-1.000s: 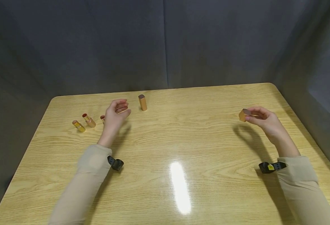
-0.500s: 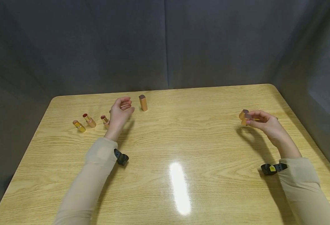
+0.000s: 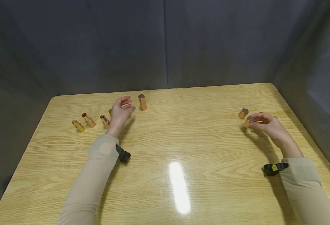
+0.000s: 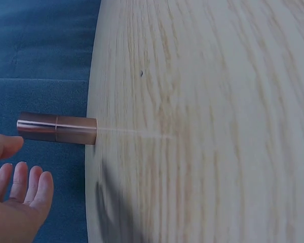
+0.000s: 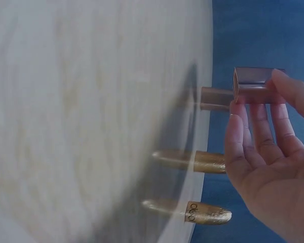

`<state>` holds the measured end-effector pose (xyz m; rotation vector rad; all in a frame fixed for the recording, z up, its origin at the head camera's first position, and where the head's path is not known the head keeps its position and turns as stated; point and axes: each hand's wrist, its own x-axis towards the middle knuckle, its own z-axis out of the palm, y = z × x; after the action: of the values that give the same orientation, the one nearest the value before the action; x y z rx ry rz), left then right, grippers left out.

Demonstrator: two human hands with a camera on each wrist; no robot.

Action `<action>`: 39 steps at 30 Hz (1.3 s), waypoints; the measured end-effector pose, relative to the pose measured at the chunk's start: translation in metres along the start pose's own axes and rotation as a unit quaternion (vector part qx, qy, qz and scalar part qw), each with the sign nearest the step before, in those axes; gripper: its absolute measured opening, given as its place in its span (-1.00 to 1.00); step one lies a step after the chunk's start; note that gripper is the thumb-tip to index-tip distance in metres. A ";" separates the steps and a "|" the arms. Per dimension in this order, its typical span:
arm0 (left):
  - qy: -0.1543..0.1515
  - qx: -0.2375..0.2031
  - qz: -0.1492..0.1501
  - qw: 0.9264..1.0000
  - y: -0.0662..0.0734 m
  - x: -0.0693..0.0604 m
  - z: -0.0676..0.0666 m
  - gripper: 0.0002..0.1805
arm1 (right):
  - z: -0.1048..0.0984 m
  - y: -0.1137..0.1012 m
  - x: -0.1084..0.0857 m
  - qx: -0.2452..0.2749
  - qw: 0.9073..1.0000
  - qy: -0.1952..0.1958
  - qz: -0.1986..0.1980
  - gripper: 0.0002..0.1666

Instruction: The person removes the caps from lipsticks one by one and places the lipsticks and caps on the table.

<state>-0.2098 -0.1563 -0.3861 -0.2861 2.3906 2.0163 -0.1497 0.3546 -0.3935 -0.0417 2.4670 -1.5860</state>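
Note:
A rose-gold lipstick cap (image 3: 248,122) is pinched between the thumb and fingers of my right hand (image 3: 269,126); its hollow end shows in the right wrist view. Just beyond it a similar cap (image 3: 243,113) stands on the table. Two gold caps (image 5: 209,162) (image 5: 209,212) also stand near this hand in the right wrist view, hidden behind it in the head view. My left hand (image 3: 121,114), fingers loosely bent and holding nothing, is beside a closed rose-gold lipstick (image 3: 142,102) that stands upright. It does not visibly touch that lipstick.
Several uncapped lipsticks stand at the left: a gold one (image 3: 78,126), rose-gold ones (image 3: 88,120) (image 3: 104,121), and another (image 3: 110,112) partly hidden by the left hand. The wooden table (image 3: 165,140) ends at a dark curtain (image 3: 165,47).
My right hand has moved slightly right and nearer with its cap, revealing the standing cap beyond. My left hand has shifted right toward the closed lipstick, uncovering more of the uncapped ones.

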 end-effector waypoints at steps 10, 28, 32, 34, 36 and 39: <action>-0.004 -0.004 -0.008 1.000 0.001 0.007 0.007 -0.42 | -0.003 0.009 0.003 0.016 1.000 -0.016 0.004 -0.77; -0.023 0.011 -0.020 0.999 0.000 0.018 0.016 -0.41 | -0.004 0.011 0.006 -0.012 0.999 -0.038 0.034 -0.79; -0.027 0.016 -0.021 0.999 -0.001 0.019 0.018 -0.41 | -0.003 0.012 0.007 -0.001 0.999 -0.043 0.031 -0.80; -0.029 0.020 -0.021 0.999 -0.002 0.020 0.018 -0.41 | -0.003 0.013 0.007 0.002 0.998 -0.045 0.033 -0.81; -0.028 0.020 -0.022 0.999 -0.003 0.021 0.019 -0.42 | -0.003 0.014 0.007 0.003 0.998 -0.047 0.033 -0.81; -0.027 0.020 -0.022 0.999 -0.004 0.022 0.020 -0.43 | -0.002 0.014 0.008 -0.004 0.998 -0.049 0.035 -0.80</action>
<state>-0.2331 -0.1401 -0.3961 -0.2756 2.3689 1.9290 -0.1564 0.3608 -0.4064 -0.0329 2.3730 -1.5095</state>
